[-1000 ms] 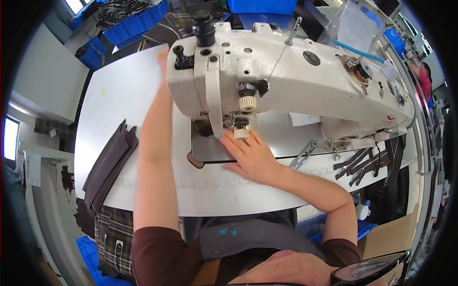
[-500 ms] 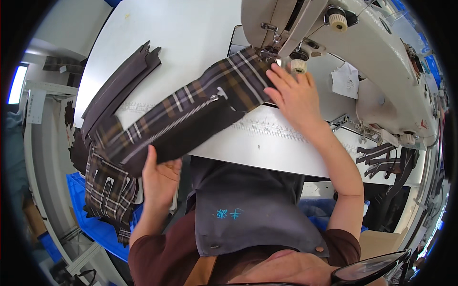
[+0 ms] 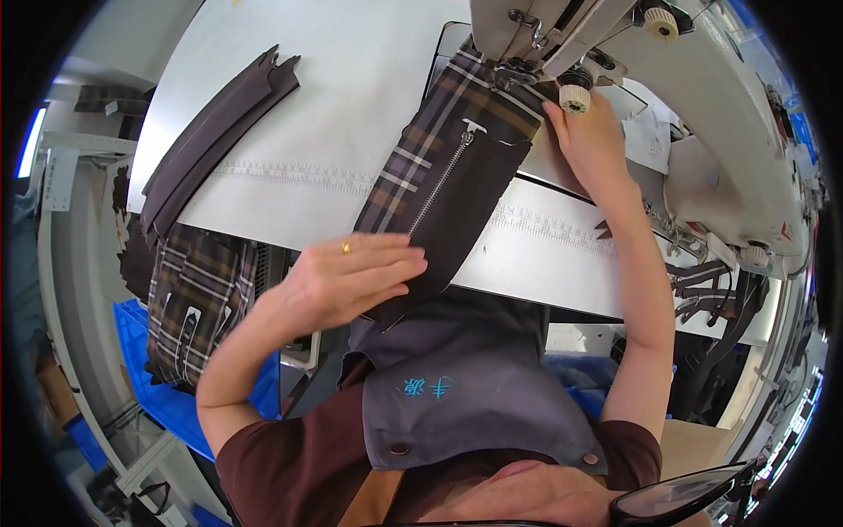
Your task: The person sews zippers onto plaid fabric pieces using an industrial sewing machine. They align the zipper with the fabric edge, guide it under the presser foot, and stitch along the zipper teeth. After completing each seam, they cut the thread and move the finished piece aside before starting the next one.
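A brown, white and black plaid fabric piece point(image 3: 399, 176) with a dark panel and a metal zipper point(image 3: 439, 186) lies slantwise on the machine table. Its far end is under the presser foot area of a sewing machine point(image 3: 518, 75). My left hand point(image 3: 360, 277), with a ring on one finger, rests flat across the near part of the piece, fingers stretched out together. Beside the needle area, my right hand point(image 3: 593, 145) touches the fabric's right edge with its thumb side extended. A white knob and the machine head partly hide its other fingers.
Dark fabric strips point(image 3: 219, 132) lie on the left of the white table point(image 3: 351, 79). More plaid pieces point(image 3: 198, 307) hang off its left edge above a blue bin point(image 3: 145, 351). Several zippers point(image 3: 702, 290) lie at the right. Ruler markings run along the table.
The plaid piece has swung to a steeper angle, its near end moving right. My left hand has shifted from its lower edge onto its top. My right hand has moved slightly right and farther away.
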Motion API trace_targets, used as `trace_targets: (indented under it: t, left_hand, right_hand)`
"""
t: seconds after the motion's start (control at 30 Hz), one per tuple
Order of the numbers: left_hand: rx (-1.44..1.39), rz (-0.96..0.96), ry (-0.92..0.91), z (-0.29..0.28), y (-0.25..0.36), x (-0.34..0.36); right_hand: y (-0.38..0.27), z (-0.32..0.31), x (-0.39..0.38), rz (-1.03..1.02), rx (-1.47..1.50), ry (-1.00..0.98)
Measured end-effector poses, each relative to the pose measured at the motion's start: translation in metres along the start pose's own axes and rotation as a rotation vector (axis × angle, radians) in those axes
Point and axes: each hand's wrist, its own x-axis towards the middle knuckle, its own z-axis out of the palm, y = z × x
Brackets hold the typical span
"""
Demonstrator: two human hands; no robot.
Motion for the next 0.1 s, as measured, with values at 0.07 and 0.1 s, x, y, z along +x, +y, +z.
trace_targets:
  t: [0.07,0.1]
  left_hand:
    - [0.186,0.09,-0.141,-0.008,-0.017,0.017]
    - [0.275,0.141,-0.214,-0.011,-0.022,0.024]
  right_hand:
    - [-0.02,-0.008,-0.021,-0.165,0.045,0.097]
    - [-0.018,-0.008,-0.023,-0.158,0.042,0.095]
